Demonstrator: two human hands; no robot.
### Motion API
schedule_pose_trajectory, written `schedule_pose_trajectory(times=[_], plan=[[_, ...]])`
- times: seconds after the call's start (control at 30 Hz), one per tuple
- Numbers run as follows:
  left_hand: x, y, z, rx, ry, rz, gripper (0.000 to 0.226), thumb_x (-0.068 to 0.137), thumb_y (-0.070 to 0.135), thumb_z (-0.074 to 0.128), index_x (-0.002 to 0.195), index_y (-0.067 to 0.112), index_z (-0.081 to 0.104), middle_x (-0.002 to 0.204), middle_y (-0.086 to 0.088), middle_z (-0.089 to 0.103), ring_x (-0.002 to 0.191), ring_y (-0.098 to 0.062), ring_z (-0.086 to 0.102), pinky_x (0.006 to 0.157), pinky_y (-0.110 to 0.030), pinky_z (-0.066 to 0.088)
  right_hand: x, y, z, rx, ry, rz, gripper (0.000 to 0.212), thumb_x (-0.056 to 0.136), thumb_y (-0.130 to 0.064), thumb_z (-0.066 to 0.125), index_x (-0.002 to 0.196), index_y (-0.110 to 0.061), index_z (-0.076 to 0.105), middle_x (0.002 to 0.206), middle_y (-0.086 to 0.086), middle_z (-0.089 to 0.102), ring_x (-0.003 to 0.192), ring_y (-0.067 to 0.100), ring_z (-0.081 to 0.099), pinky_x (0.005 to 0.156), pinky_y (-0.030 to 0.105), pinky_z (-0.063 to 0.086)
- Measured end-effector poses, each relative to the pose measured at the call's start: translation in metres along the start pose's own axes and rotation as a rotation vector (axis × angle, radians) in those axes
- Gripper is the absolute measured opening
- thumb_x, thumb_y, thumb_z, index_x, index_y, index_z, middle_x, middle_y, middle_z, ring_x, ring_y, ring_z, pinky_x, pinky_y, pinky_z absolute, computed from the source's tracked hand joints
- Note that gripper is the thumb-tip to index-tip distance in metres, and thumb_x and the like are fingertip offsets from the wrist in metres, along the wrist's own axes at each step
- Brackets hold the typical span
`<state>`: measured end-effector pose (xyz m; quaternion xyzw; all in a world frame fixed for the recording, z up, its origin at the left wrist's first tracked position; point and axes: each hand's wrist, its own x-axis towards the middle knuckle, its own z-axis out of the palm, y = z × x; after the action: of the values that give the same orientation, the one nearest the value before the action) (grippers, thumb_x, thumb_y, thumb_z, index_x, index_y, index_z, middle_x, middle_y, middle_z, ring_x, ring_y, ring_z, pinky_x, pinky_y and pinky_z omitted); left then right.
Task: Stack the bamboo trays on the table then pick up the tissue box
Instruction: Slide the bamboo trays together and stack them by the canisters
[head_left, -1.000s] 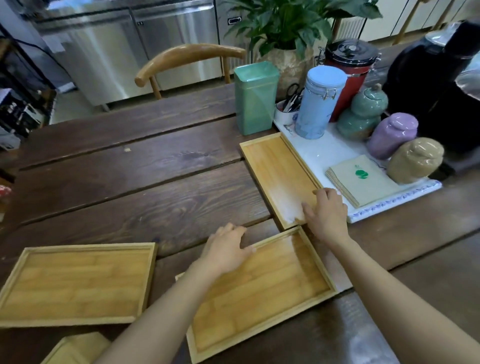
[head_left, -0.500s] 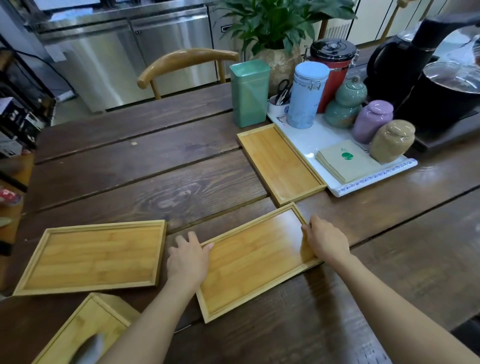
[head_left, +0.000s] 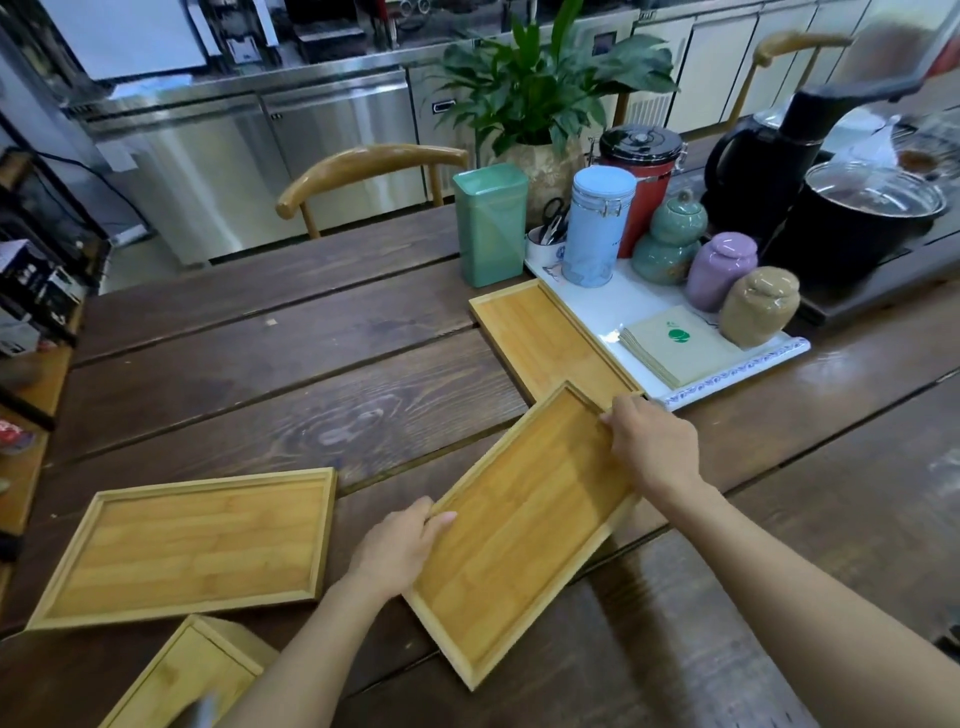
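Observation:
Three bamboo trays are on the dark wooden table (head_left: 311, 374). The middle tray (head_left: 524, 530) is tilted and raised, its far corner over the edge of the far tray (head_left: 545, 338). My left hand (head_left: 400, 545) grips its left long edge and my right hand (head_left: 654, 447) grips its far right corner. The third tray (head_left: 192, 545) lies flat at the left. A bamboo tissue box (head_left: 192, 675) sits at the bottom left edge of the view, partly cut off.
A white tray (head_left: 649, 306) beside the far bamboo tray holds jars, a blue canister (head_left: 597, 223) and green napkins (head_left: 675, 348). A green container (head_left: 491, 223), a plant, a black kettle and a pot stand behind. A wooden chair (head_left: 363, 171) is at the far side.
Both hands took hold of the middle tray, lifted it and swung it towards the far tray. The camera view shifted up and to the right.

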<state>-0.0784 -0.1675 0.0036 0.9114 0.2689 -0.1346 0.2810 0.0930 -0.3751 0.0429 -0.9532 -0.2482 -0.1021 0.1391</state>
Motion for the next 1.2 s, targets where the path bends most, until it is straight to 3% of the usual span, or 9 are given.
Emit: schedule_pose_trajectory(times=[0.07,0.17,0.33,0.43,0.5,0.6,0.83,1.0,1.2], plan=[[0.001,0.006,0.0,0.033,-0.048,0.064,0.045,0.096,0.051,0.031,0.092,0.013,0.054,0.088,-0.003,0.065,0.082,-0.022,0.064,0.079,-0.045,0.052,0.014,-0.001,-0.004,-0.005,-0.035,-0.041,0.021,0.087,-0.013,0.057,0.072,-0.001,0.053,0.071,0.018,0.065,0.064,0.037,0.062,0.044,0.03,0.026],[0.002,0.018,0.005,-0.055,0.048,0.095,0.043,0.099,0.046,0.029,0.08,0.013,0.049,0.076,-0.003,0.058,0.076,-0.025,0.062,0.072,-0.042,0.049,0.034,0.004,-0.004,0.015,-0.115,0.072,0.024,0.093,-0.028,0.046,0.085,-0.005,0.05,0.092,0.013,0.063,0.085,0.035,0.058,0.064,0.042,0.045],[0.018,0.051,0.005,-0.316,0.119,-0.028,0.046,0.1,0.043,0.027,0.072,0.013,0.046,0.076,-0.005,0.056,0.075,-0.024,0.056,0.068,-0.037,0.041,0.038,0.011,0.007,0.187,-0.014,0.161,0.039,0.086,-0.024,0.059,0.115,0.0,0.052,0.117,0.02,0.057,0.108,0.038,0.053,0.088,0.047,0.043],[0.036,0.079,0.001,-0.419,0.173,-0.108,0.047,0.101,0.042,0.026,0.078,0.009,0.051,0.079,-0.006,0.055,0.078,-0.025,0.054,0.069,-0.035,0.037,0.039,0.008,0.011,0.454,-0.214,0.321,0.044,0.089,-0.032,0.053,0.123,-0.004,0.047,0.124,0.017,0.055,0.109,0.034,0.054,0.093,0.047,0.045],[0.049,0.099,0.003,-0.493,0.212,-0.171,0.048,0.101,0.041,0.027,0.091,0.004,0.057,0.085,-0.007,0.057,0.081,-0.025,0.053,0.069,-0.034,0.037,0.039,0.004,0.014,0.57,-0.353,0.38,0.037,0.09,-0.036,0.048,0.112,-0.007,0.052,0.107,0.012,0.062,0.098,0.03,0.058,0.089,0.044,0.048],[0.071,0.126,0.005,-0.623,0.242,-0.274,0.047,0.102,0.038,0.026,0.105,0.002,0.057,0.098,-0.011,0.059,0.088,-0.026,0.053,0.075,-0.035,0.04,0.042,0.004,0.016,0.434,-0.295,0.391,0.028,0.094,-0.032,0.039,0.086,-0.006,0.047,0.081,0.009,0.054,0.079,0.029,0.049,0.075,0.039,0.042],[0.103,0.168,0.016,-0.718,0.231,-0.316,0.034,0.103,0.023,0.025,0.116,0.001,0.048,0.115,-0.016,0.059,0.101,-0.03,0.056,0.078,-0.033,0.041,0.083,0.035,0.044,0.308,-0.284,0.398,0.017,0.092,-0.015,0.035,0.076,-0.01,0.04,0.079,0.007,0.047,0.082,0.035,0.052,0.067,0.035,0.035],[0.136,0.177,0.025,-0.736,0.277,-0.356,0.041,0.102,0.016,0.024,0.14,0.005,0.035,0.144,-0.016,0.046,0.127,-0.034,0.048,0.103,-0.046,0.042,0.124,0.044,0.053,0.364,-0.282,0.307,0.027,0.091,-0.01,0.04,0.064,-0.011,0.036,0.08,0.012,0.044,0.073,0.027,0.044,0.065,0.036,0.033],[0.166,0.181,0.029,-0.744,0.309,-0.403,0.042,0.101,0.01,0.024,0.142,0.007,0.031,0.147,-0.017,0.042,0.133,-0.038,0.041,0.107,-0.048,0.038,0.153,0.051,0.072,0.352,-0.324,0.221,0.041,0.09,-0.005,0.041,0.054,-0.018,0.027,0.079,0.011,0.04,0.081,0.035,0.047,0.066,0.03,0.028]])
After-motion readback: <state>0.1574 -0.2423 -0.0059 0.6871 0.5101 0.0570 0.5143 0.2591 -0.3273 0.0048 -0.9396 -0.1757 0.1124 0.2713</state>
